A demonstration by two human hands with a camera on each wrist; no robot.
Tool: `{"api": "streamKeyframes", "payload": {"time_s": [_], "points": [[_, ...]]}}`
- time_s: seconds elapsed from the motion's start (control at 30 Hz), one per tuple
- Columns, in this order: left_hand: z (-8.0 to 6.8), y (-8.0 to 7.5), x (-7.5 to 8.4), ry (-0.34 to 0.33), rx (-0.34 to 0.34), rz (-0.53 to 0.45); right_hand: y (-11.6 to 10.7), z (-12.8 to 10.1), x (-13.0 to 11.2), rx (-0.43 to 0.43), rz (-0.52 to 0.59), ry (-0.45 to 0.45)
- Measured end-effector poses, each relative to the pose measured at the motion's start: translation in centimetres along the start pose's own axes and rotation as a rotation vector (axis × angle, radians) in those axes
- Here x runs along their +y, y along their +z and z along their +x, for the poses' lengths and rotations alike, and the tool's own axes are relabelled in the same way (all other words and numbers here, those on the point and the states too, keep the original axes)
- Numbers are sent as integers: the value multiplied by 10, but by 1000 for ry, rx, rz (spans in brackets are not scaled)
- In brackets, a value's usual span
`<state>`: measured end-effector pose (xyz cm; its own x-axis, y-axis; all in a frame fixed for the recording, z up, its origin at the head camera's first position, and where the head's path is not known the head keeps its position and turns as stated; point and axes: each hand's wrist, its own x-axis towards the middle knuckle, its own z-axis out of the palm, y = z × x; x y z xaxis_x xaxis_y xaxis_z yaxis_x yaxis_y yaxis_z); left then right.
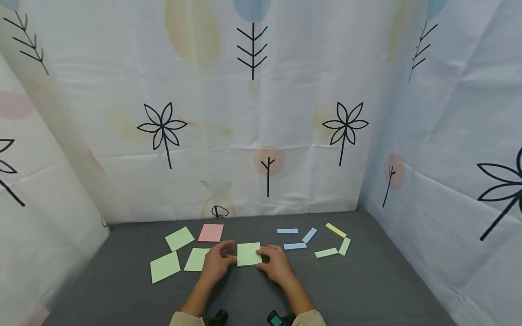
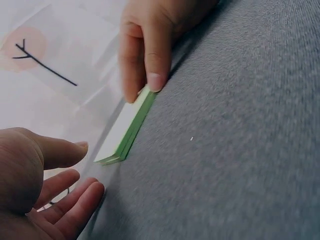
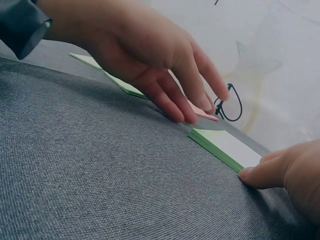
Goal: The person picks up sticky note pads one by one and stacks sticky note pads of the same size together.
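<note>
A pad of pale green sticky notes (image 1: pixel 248 254) lies on the grey table between the hands. My right hand (image 1: pixel 278 265) grips its right end, the thumb at the near corner and the fingers over the top. In the left wrist view the pad's green side (image 2: pixel 131 132) shows several stacked layers. My left hand (image 1: pixel 217 262) is just off the pad's left edge, its thumb and fingers spread with a gap before the pad. Partly behind that hand lies another green sticky note pad (image 1: pixel 195 259).
Left of the hands are more green pads (image 1: pixel 179 238), (image 1: pixel 165 267) and a pink pad (image 1: pixel 210 232). To the right lie narrow strips: blue (image 1: pixel 295 246), yellow (image 1: pixel 336 230) and pale green (image 1: pixel 326 253). A patterned white curtain (image 1: pixel 293 104) encloses the table's back and sides.
</note>
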<state>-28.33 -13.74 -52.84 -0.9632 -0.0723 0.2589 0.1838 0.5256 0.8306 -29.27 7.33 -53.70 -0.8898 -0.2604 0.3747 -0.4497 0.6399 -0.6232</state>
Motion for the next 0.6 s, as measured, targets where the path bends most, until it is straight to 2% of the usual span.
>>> {"api": "streamKeyframes", "payload": {"time_s": [0.13,0.33,0.47,0.6], "points": [[-5,-9,-2,-2,29,12,1,0,-1,-2,13,10],[-12,-17,-3,44,63,77,1,-1,0,-8,21,11],[-14,-23,-6,87,100,141,0,-1,0,-8,21,12],[-14,-31,-12,171,116,214,0,-2,-1,-8,15,14]]}}
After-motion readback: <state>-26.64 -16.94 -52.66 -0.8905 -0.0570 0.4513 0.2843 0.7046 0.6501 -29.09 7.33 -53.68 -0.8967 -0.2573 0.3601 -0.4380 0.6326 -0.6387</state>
